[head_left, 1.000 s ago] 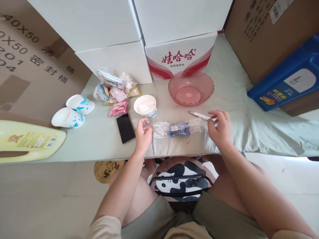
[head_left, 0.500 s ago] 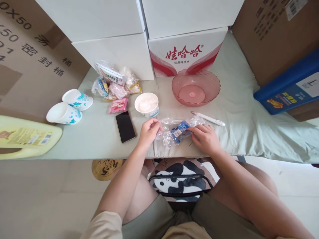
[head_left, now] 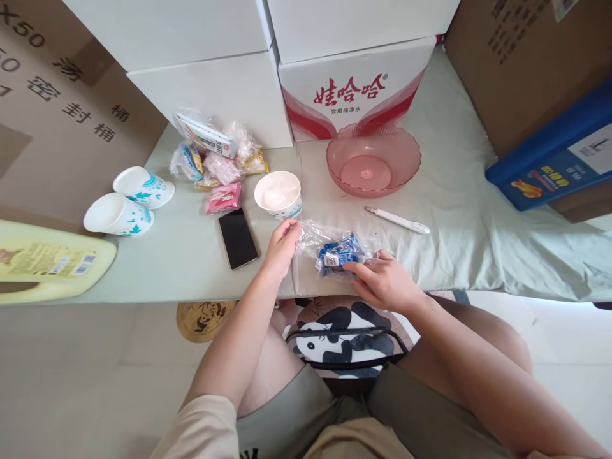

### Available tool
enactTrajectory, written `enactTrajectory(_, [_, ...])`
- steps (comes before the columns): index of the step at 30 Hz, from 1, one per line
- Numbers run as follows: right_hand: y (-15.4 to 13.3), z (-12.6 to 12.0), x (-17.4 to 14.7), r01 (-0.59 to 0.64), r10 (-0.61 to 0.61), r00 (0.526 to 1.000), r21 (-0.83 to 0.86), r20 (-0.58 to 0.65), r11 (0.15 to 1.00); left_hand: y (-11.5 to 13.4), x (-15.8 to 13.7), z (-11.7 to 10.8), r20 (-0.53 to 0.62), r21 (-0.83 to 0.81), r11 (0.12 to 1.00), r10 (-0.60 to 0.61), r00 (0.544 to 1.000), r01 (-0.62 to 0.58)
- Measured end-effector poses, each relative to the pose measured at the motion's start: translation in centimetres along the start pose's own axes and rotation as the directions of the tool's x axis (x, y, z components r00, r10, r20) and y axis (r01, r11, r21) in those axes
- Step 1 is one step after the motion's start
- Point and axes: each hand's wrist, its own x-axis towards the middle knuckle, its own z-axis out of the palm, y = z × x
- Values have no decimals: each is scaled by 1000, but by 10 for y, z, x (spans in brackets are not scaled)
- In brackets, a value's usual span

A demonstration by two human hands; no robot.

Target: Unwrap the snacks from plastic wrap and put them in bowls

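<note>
My left hand pinches the edge of a clear plastic bag between thumb and fingertips. At the bag's right part lie crumpled blue wrappers, one with a white label. My right hand is open, its index finger stretched out and touching the lower blue wrapper. Whether that wrapper is inside the bag or on top of it, I cannot tell. Just behind my left hand stands a paper cup with whitish, clear-looking contents. A white pen-like cutter lies beyond my right hand.
A phone and a pink packet lie left of the cup, before a pile of wrapped packets. Two paper cups lie tipped at left near a yellow jug. A pink bowl stands before white boxes.
The blue wrappers have shifted slightly left and toward me, and look more spread apart. My right hand has moved left and nearer. The camera view has tilted slightly.
</note>
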Motion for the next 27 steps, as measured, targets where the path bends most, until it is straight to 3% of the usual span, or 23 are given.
enactTrajectory(3, [-1, 4, -4, -137, 140, 989, -60, 49, 989, 1, -2, 5, 52, -77, 994, -75, 996, 79])
enactTrajectory(6, [-5, 3, -2, -268, 264, 963, -94, -51, 959, 3, -3, 13, 141, -122, 983, -122, 982, 140])
enactTrajectory(8, [-9, -1, 2, -264, 250, 958, -94, -138, 960, 4, -4, 18, 195, -160, 970, -152, 969, 185])
enactTrajectory(11, [-14, -5, 12, -140, 133, 978, -38, -158, 989, 6, -4, 23, 215, -191, 962, -152, 965, 195])
enactTrajectory(14, [-17, -4, 19, -84, 86, 994, 34, -71, 996, 6, -4, 26, 209, -210, 963, -124, 970, 168])
enactTrajectory(18, [-17, -1, 20, -154, 154, 988, 11, 5, 988, 6, -4, 25, 189, -256, 960, -63, 980, 111])
enactTrajectory(27, [-19, -5, 11, -255, 253, 966, -47, -56, 966, 2, 3, 20, 10, -293, 956, -17, 1000, 19])
